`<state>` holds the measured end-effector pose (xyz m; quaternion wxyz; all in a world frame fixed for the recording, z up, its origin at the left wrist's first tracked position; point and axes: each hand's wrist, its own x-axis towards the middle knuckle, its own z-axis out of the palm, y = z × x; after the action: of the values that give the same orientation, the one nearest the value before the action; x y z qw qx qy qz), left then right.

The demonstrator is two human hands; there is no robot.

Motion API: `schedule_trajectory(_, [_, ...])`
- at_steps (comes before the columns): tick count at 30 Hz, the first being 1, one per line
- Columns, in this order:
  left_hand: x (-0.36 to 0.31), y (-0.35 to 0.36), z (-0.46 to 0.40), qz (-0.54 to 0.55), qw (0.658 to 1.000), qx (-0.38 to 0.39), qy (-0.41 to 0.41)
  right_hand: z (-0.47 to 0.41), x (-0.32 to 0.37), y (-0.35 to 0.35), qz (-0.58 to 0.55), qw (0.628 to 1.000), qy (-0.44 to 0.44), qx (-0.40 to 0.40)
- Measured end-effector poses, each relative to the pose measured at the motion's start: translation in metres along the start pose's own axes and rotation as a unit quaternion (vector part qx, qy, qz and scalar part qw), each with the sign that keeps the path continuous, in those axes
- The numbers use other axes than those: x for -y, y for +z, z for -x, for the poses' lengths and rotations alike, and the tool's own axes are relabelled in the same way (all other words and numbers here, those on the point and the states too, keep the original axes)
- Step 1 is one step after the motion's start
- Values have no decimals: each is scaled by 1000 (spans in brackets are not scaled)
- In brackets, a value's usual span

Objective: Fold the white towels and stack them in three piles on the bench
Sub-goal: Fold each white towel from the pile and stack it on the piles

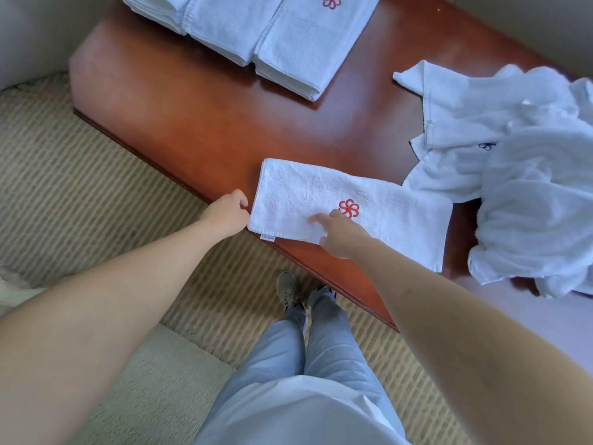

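Towel in hand: we see a partly folded white towel (353, 207) lying long and flat at the near edge of the bench (199, 123), centre of the frame, its red flower emblem facing up.
Left hand: our left hand (229, 213) is at the towel's left end, fingers curled at the corner; it seems to pinch the edge, though the fingertips are hidden.
Right hand: our right hand (337, 234) lies on the towel just left of the emblem, fingers loosely spread, pressing down and gripping nothing.
Piles so far: three folded stacks (256, 30) sit side by side at the top of the frame, cut off by its edge.
Still to fold: a loose heap of towels (519, 175) fills the right of the frame, one corner touching the right end of our towel.
Step, as we judge it: bringing the left end over for the next fold.
Risk, slipping: the towel's near corner overhangs the bench edge, so a firm pull could drag it to the floor.
Risk, skewed fold: if our pressing hand shifts, the layers may slide and the edges misalign.
Risk, snagging: the heap's corner could catch and come along.
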<state>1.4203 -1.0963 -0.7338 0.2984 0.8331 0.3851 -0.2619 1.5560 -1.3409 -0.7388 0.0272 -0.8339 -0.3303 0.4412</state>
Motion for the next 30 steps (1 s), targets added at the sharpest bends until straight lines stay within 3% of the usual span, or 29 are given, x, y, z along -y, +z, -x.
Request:
schedule_trajectory(2, [-13,2,4,-31,997,-61,41,5,-3,-2,-9,1000,1,0])
schedule_trajectory(5, [-34,8,8,-104,986,13,130,15,-17,-5,-40,999,15,-18])
schedule_trajectory(7, [-44,9,5,-168,981,55,76,23,-34,-7,-72,996,41,-36])
schedule_trajectory(9, [-58,7,4,-224,973,49,22,34,-57,-9,-95,990,84,-56])
schedule_trajectory(12, [-89,8,-1,-261,964,34,50,55,-92,-11,-128,978,146,-78])
schedule_trajectory(16, [-145,25,-8,-231,959,42,162,76,-128,-13,-171,963,189,-89])
schedule_trajectory(21, [-230,73,-9,-140,933,144,299,84,-161,-13,-283,931,183,-142])
schedule_trajectory(25, [-278,108,-13,-44,951,152,264,82,-196,-5,-368,882,228,-186])
schedule_trajectory(28, [-303,121,-15,-93,970,87,206,90,-218,0,-416,849,281,-165])
schedule_trajectory(30, [-322,130,-13,-132,963,46,231,98,-227,0,-422,844,294,-153])
